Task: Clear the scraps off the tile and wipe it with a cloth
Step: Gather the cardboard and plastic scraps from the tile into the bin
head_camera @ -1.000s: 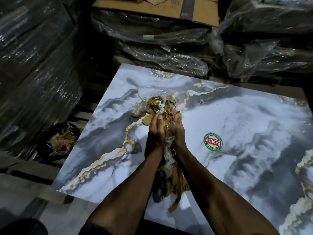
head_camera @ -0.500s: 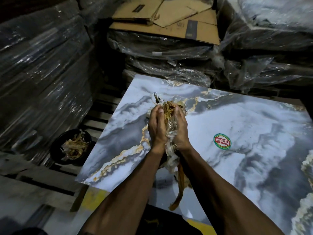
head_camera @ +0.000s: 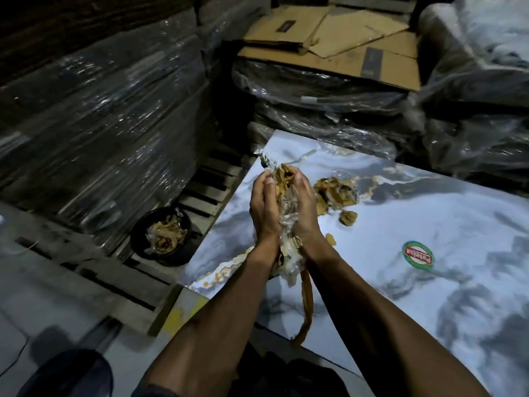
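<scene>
A large grey-white marble-pattern tile (head_camera: 415, 282) with gold veins lies flat, a round green-red sticker (head_camera: 417, 256) on it. My left hand (head_camera: 262, 210) and my right hand (head_camera: 305, 209) are cupped together above the tile's left edge, holding a bundle of scraps (head_camera: 286, 196) of brown tape and clear plastic between the palms. A brown strip (head_camera: 306, 308) dangles below my wrists. More brown scraps (head_camera: 336, 193) lie on the tile just right of my hands, plus small bits (head_camera: 347, 217). No cloth is in view.
A black bowl (head_camera: 143, 247) holding similar scraps sits on a wooden pallet (head_camera: 94, 270) left of the tile. Plastic-wrapped stacks (head_camera: 86, 116) stand at left and behind, with flattened cardboard (head_camera: 329, 47) on top. A dark shoe (head_camera: 68, 373) shows at bottom left.
Both hands have lifted the gathered scraps off the tile and carried them left toward its edge. A clump of scraps stayed behind on the tile. The camera view swung left.
</scene>
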### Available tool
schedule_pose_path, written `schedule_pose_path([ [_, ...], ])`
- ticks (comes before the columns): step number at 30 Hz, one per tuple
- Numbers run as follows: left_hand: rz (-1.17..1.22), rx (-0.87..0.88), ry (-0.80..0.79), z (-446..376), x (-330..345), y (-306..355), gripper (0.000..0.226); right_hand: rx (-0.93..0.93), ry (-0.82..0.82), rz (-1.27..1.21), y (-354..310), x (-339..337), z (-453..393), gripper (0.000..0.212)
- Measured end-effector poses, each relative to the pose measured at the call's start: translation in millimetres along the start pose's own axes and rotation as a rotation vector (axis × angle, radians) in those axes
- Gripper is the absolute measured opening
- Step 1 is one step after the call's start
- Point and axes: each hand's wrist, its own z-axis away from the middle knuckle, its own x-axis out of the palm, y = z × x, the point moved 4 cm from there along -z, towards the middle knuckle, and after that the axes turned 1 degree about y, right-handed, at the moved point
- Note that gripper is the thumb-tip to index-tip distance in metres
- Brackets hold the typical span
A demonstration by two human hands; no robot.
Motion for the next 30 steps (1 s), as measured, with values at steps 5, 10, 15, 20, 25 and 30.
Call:
schedule_pose_path([
  [5, 0.015, 0.016, 0.148, -25.2, -23.4, 13.1, 0.050, 0.056, -0.111, -0.058, 3.5, 39.5, -19.9, 0.032],
  [10, 0.002, 0.003, 0.271, -48.7, -59.2, 16.7, 0.056, 0.129, -0.224, -0.114, 19.2, 84.3, -30.1, 0.037],
  [15, -0.024, -0.032, 0.381, -77.2, -102.3, 12.5, 0.037, 0.255, -0.251, -0.115, 37.7, 134.3, -33.1, 0.065],
  [20, 0.009, -0.051, 0.443, -121.5, -159.9, -1.9, 0.054, 0.326, -0.290, -0.054, 67.5, 200.2, -44.3, 0.053],
  [25, 0.022, -0.162, 0.522, -188.7, -235.5, -45.7, 0.051, 0.409, -0.291, -0.096, 127.1, 283.4, -72.4, 0.042],
  [30, -0.082, -0.372, 0.364, -255.8, -307.5, -105.8, 0.043, 0.545, -0.234, -0.019, 198.6, 354.5, -91.7, 0.045],
])
